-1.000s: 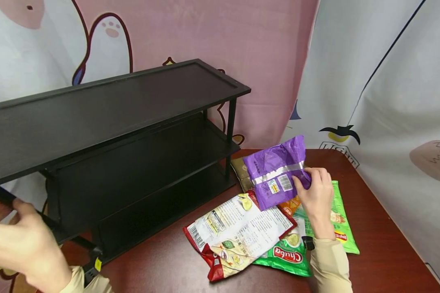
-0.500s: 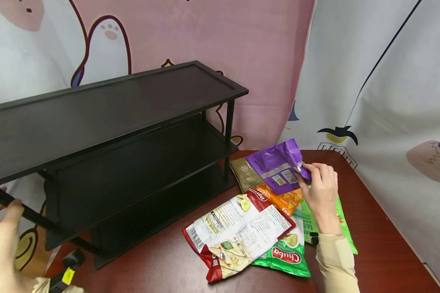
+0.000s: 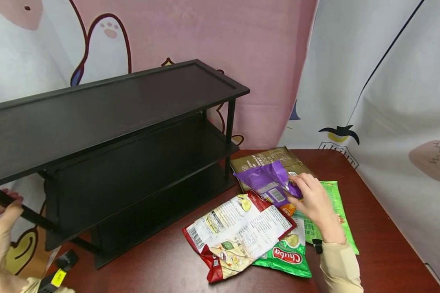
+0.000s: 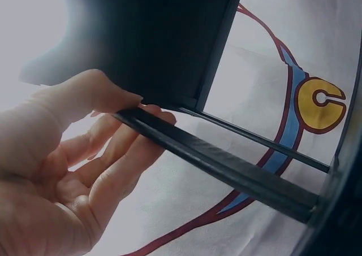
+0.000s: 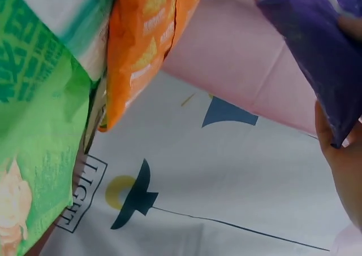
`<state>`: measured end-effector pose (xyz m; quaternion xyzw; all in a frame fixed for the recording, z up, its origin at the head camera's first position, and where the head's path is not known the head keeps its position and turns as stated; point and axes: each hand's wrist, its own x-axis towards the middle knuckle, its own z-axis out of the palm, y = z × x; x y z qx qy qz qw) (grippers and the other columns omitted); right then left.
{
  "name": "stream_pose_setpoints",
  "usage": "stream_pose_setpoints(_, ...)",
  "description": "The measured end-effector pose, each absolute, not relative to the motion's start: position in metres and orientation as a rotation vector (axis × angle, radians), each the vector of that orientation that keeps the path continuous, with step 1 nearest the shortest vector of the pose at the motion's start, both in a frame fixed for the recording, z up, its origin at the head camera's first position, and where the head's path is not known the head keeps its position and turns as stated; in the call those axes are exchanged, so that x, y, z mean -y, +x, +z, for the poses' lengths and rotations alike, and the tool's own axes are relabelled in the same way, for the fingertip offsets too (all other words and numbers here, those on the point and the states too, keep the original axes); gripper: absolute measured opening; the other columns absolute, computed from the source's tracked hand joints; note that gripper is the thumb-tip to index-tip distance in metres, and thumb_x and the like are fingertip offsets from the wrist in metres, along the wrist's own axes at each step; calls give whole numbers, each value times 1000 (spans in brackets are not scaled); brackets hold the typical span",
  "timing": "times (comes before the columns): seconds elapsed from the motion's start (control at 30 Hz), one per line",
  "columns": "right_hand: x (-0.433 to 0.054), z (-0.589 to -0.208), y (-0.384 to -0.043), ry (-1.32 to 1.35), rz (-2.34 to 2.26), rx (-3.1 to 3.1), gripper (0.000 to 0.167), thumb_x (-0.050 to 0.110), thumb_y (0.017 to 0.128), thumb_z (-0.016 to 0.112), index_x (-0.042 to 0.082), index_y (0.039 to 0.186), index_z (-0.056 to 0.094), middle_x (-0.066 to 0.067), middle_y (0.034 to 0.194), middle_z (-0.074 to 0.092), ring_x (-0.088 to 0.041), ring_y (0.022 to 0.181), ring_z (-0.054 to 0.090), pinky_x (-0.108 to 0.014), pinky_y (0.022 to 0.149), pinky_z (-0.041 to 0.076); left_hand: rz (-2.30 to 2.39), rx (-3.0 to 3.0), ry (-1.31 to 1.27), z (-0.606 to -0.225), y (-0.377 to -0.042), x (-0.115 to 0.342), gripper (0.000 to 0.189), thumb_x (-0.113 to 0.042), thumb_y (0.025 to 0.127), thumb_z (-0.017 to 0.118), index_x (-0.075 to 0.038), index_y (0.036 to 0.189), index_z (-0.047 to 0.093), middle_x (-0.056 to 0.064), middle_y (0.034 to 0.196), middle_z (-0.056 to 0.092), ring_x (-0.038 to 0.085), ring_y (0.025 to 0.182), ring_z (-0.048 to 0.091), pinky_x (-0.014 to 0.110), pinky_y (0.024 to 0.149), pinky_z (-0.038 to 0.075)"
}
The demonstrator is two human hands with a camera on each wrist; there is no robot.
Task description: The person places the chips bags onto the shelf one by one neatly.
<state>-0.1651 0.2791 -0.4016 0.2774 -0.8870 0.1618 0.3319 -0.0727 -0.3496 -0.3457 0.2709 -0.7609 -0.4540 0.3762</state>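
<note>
A purple snack bag (image 3: pixel 258 176), crumpled and tilted, is pinched at its right end by my right hand (image 3: pixel 315 205). It hangs close over the pile of bags, overlapping a brown bag (image 3: pixel 297 160) and an orange bag (image 3: pixel 287 209) in the head view. The right wrist view shows the purple bag (image 5: pixel 317 52) beside my fingers at the edge. My left hand (image 3: pixel 1 232) holds an end bar of the black three-tier rack (image 3: pixel 124 106). In the left wrist view, thumb and fingers grip that bar (image 4: pixel 226 163) from both sides.
A white-and-red chip bag (image 3: pixel 238 232) lies at the pile's front, over a green Chuba bag (image 3: pixel 287 257). A light green bag (image 3: pixel 337 211) lies to the right on the brown table (image 3: pixel 381 244). Printed cloth (image 3: pixel 264 61) hangs behind.
My right hand has lowered the purple bag towards the pile, uncovering more of the brown bag. My left hand has shifted left along the rack's end bar.
</note>
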Motion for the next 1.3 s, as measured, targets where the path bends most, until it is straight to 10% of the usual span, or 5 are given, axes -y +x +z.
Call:
stream_pose_setpoints(0.3, -270, -392, -151, 790, 424, 2496, 43, 9, 54, 82, 9, 93, 64, 0, 92, 56, -12, 84, 47, -31, 64, 42, -1217, 1945, 744, -355, -74, 362, 33, -3, 86, 56, -33, 99, 62, -36, 83, 54, -14, 80, 46, 8, 78, 30)
stream_pose_setpoints(0.9, -259, -383, -140, 975, 771, 3068, 46, 45, 76, 73, 8, 104, 70, 0, 98, 69, -13, 85, 62, -30, 74, 51, -1247, 1927, 762, -343, -72, 349, 41, 2, 84, 53, -35, 99, 62, -38, 82, 54, -15, 79, 46, 8, 79, 32)
stream_pose_setpoints(1.1, -257, -389, -141, 649, 779, 3020, 22, 36, 83, 70, 14, 82, 68, 8, 72, 63, -2, 65, 52, -23, 60, 45, -1222, 1926, 723, -349, -75, 354, 41, 3, 83, 54, -33, 99, 64, -37, 82, 55, -15, 79, 48, 7, 76, 33)
stream_pose_setpoints(1.3, -255, -397, -143, 229, 622, 3227, 49, 45, 76, 74, 0, 87, 57, -4, 69, 53, -16, 61, 46, -29, 55, 37, -1224, 1933, 762, -391, -90, 404, 38, 3, 81, 58, -24, 105, 68, -27, 90, 64, -10, 82, 52, 9, 75, 33)
